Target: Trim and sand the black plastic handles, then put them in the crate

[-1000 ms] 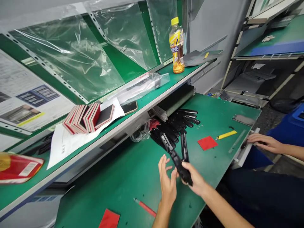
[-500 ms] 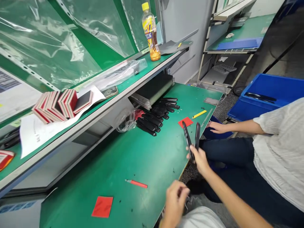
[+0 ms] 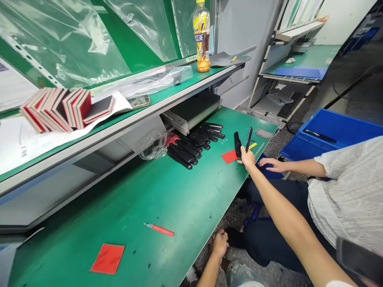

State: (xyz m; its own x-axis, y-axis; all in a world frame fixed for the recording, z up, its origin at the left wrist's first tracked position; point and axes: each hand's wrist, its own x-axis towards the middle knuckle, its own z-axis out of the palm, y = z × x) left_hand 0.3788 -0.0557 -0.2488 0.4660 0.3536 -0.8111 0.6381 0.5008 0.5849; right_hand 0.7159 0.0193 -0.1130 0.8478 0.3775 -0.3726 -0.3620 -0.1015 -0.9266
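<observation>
My right hand (image 3: 247, 158) reaches over the bench's right edge and is closed on two long black plastic pieces (image 3: 237, 144), which point upward and apart. They stand beside a red square pad (image 3: 229, 156) and a yellow-handled tool (image 3: 253, 146), partly hidden by my hand. My left hand (image 3: 220, 242) is low, just off the bench edge near my lap, its fingers curled; whatever is in them is hidden. A pile of similar black pieces (image 3: 187, 150) lies under the shelf. Closer to me are a red-handled cutting tool (image 3: 162, 230) and another red square pad (image 3: 107, 258).
A co-worker's hand (image 3: 271, 164) rests off the bench's right side, near a blue bin (image 3: 329, 127). The shelf holds a drink bottle (image 3: 202, 40), a phone (image 3: 140, 102) and stacked red-and-white pads (image 3: 56, 109). A clear plastic bag (image 3: 154, 146) lies beside the pile.
My right hand has moved away from me with the black pieces, toward the far red pad. My left hand has dropped lower, off the bench edge. The view has shifted.
</observation>
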